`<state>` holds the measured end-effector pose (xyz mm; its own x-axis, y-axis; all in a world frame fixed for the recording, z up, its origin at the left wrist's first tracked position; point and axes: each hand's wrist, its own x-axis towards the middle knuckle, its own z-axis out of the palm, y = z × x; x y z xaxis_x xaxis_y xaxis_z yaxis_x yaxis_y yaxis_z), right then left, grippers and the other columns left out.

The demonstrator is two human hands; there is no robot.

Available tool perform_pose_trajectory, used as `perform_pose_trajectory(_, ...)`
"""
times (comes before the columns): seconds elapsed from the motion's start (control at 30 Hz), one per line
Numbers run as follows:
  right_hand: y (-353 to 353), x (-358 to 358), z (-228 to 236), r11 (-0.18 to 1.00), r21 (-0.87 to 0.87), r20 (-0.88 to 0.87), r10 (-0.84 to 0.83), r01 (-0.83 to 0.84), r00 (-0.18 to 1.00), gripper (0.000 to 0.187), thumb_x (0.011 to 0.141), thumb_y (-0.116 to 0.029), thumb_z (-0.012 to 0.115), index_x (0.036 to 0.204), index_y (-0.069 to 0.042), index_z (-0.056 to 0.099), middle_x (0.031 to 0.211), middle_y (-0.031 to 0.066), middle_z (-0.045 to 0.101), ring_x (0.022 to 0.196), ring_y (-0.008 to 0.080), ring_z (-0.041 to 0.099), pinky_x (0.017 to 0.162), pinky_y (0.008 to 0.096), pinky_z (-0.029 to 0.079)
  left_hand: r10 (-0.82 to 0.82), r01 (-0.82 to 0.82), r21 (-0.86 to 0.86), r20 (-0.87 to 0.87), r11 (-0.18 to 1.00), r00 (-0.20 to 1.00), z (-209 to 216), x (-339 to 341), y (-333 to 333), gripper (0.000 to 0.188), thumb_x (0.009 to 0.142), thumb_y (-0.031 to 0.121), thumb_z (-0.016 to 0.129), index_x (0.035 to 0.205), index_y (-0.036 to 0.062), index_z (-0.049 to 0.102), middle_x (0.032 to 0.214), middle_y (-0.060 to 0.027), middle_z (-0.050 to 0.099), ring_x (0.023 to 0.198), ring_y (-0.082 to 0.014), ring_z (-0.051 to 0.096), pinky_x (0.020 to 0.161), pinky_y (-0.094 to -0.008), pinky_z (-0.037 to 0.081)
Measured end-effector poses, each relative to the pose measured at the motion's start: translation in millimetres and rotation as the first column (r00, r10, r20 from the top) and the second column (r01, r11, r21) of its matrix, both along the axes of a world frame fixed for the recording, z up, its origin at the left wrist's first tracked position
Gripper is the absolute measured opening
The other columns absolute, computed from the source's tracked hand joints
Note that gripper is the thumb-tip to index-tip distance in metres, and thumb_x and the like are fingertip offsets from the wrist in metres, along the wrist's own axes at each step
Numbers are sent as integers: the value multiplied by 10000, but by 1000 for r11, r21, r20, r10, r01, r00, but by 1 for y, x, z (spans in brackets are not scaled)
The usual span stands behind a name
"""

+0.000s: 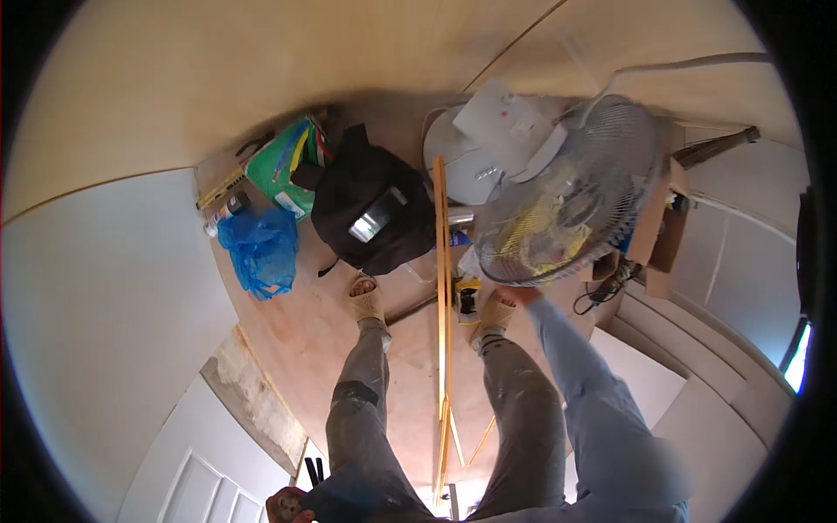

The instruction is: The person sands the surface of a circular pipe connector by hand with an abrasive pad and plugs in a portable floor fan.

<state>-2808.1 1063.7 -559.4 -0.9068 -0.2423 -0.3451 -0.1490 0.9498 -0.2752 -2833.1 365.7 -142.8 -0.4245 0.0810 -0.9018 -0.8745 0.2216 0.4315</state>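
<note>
My right hand [519,295] reaches down to the lower rim of a grey fan [571,205] and closes at its wire cage. The cage covers part of the fingers. The fan leans over the floor, its cage smeared, with a pale motor housing [510,126] behind it. At the lower left edge my left hand [292,508] is closed, mostly cut off by the picture's edge. Two thin black prongs [314,471] stick up beside it; what they belong to is hidden.
Long wooden strips [443,331] stand between my legs. Ahead lie a black welding mask [375,209], a blue plastic bag [260,253] and a green bag [283,170]. A black-and-yellow object [468,299] lies by my right foot. Right of the fan stands a cardboard box [667,231].
</note>
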Motion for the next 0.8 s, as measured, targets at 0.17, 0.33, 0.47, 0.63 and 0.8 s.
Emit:
perform_pose_trajectory(0.17, -209, -154, 290, 910, -415, 721, 316, 18, 616, 335, 1107, -315, 571, 1143, -35, 752, 1056, 176, 791, 1017, 386, 764, 907, 498, 601, 18, -25, -181, -44, 983, 999, 188, -9, -11, 192, 991, 193, 760, 1050, 12, 737, 948, -60, 722, 894, -198, 680, 772, -364, 557)
perform_pose_trajectory(0.33, -182, -265, 374, 880, -446, 253, -50, 163, 966, 228, 1062, -269, 659, 994, -58, 711, 944, 166, 756, 932, 417, 750, 786, 549, 595, 369, -372, -138, -48, 918, 928, 192, 25, -35, 473, 785, 150, 971, 1153, -27, 730, 966, -99, 765, 882, -154, 714, 811, -327, 578)
perform_pose_trajectory(0.47, -158, -367, 360, 995, -93, -62, -51, 45, 997, 134, 1019, -214, 699, 1076, -108, 757, 1021, 141, 777, 1028, 395, 750, 858, 547, 607, 381, -388, -76, -98, 918, 920, 210, 23, -40, 501, 809, 60, 948, 1235, -51, 709, 1051, -106, 771, 924, -174, 726, 859, -328, 602)
perform_pose_trajectory(0.63, -149, -423, 329, 860, 434, 9, 294, -269, 956, 232, 959, -205, 757, 1168, -119, 810, 1146, 68, 807, 1191, 298, 737, 953, 491, 592, 385, -400, -125, -126, 908, 914, 222, 42, -51, 516, 796, 104, 961, 1227, -37, 714, 1043, -92, 764, 920, -166, 713, 849, -318, 594)
perform_pose_trajectory(0.8, -135, -428, 317, 757, 499, 304, 304, -422, 903, 274, 960, -231, 737, 1201, -137, 828, 1196, 82, 806, 1199, 299, 736, 989, 480, 581, 433, -459, -145, -179, 877, 883, 226, 36, -41, 531, 785, 143, 972, 1219, -26, 719, 1030, -74, 753, 904, -153, 700, 833, -306, 586)
